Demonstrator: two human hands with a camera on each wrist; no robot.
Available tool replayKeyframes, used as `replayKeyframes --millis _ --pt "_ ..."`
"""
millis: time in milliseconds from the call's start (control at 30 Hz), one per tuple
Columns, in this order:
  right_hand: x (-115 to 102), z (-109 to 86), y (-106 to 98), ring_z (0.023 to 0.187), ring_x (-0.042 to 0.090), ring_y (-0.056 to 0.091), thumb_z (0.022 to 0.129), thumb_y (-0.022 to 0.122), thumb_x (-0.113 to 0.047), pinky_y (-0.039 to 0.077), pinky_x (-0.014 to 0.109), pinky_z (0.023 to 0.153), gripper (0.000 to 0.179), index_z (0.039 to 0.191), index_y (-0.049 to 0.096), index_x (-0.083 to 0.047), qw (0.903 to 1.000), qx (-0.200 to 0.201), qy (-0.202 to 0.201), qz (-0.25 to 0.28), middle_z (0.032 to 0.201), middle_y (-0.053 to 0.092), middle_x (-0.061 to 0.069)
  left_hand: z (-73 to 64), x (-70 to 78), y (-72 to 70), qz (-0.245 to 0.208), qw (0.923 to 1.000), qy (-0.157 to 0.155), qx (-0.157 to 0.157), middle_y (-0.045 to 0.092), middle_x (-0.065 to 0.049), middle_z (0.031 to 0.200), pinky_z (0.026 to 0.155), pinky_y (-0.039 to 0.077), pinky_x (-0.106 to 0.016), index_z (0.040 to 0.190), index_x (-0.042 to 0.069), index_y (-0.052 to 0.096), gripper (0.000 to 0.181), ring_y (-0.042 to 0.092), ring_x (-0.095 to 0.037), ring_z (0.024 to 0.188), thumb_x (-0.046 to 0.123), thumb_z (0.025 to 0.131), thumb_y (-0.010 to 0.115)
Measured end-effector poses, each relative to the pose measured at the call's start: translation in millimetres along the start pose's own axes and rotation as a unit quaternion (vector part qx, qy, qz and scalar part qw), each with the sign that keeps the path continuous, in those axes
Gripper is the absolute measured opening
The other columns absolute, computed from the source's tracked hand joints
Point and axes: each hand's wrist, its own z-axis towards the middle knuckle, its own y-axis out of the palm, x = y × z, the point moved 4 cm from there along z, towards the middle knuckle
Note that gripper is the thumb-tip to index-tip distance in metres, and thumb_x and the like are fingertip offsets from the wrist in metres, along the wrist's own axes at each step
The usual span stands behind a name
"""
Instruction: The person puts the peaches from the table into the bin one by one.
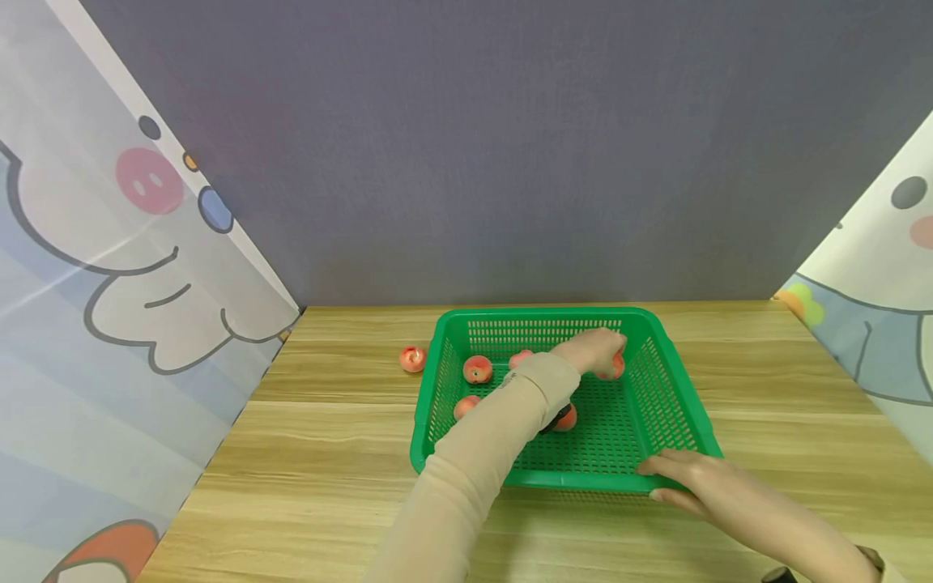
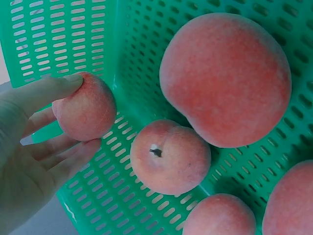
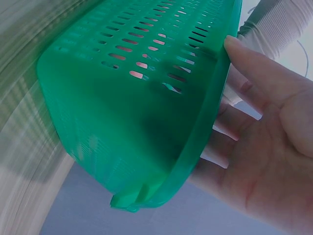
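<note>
My left hand (image 1: 594, 352) reaches across into the green plastic basket (image 1: 692, 389) and holds a peach (image 2: 88, 108) between thumb and fingertips, near the back right of the basket. In the left wrist view, another peach (image 2: 168, 159) with a dark stem spot lies close beside the held one, and a larger-looking peach (image 2: 225, 78) sits nearer the camera. At the front right corner, my right hand (image 1: 703, 486) grips the basket rim, with its thumb on the outside and fingers over the edge. The right wrist view shows this rim (image 3: 208, 127) between thumb and fingers.
One peach (image 1: 412, 359) lies on the wooden table (image 1: 328, 453), left of the basket. Inside the basket, more peaches sit toward the left, including one peach (image 1: 477, 369) near the back. A grey panel (image 1: 510, 162) stands behind the table, with cartoon-printed sheets on both sides.
</note>
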Motion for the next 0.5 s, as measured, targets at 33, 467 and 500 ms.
replayKeyframes --millis 33,467,500 --pt "0.0 0.0 -0.1 0.082 0.008 0.057 0.08 0.063 -0.024 0.048 0.026 0.061 0.019 0.098 0.059 -0.021 1.0 0.001 -0.001 0.0 0.092 0.058 -0.01 0.3 -0.2 0.5 0.002 1.0 -0.002 0.0 0.048 0.005 0.083 0.056 0.034 -0.019 0.094 0.016 0.051 0.014 0.04 -0.008 0.069 0.014 0.083 0.059" --pt "0.0 0.5 0.6 0.082 0.011 0.058 0.08 0.063 -0.024 0.049 0.029 0.062 0.019 0.099 0.059 -0.021 1.0 -0.005 0.002 -0.003 0.092 0.058 -0.01 4.0 -3.1 14.7 -0.012 0.9993 -0.029 -0.022 0.048 0.005 0.088 0.058 0.033 -0.022 0.102 0.019 0.052 0.018 0.039 -0.01 0.069 0.016 0.085 0.057" --pt "0.0 0.6 0.8 0.082 0.013 0.059 0.08 0.063 -0.024 0.049 0.03 0.062 0.019 0.099 0.059 -0.022 1.0 -0.008 0.004 -0.004 0.092 0.058 -0.01 4.1 -3.2 15.4 -0.011 0.9993 -0.027 -0.023 0.048 0.006 0.089 0.058 0.033 -0.022 0.102 0.019 0.052 0.017 0.039 -0.01 0.069 0.016 0.085 0.056"
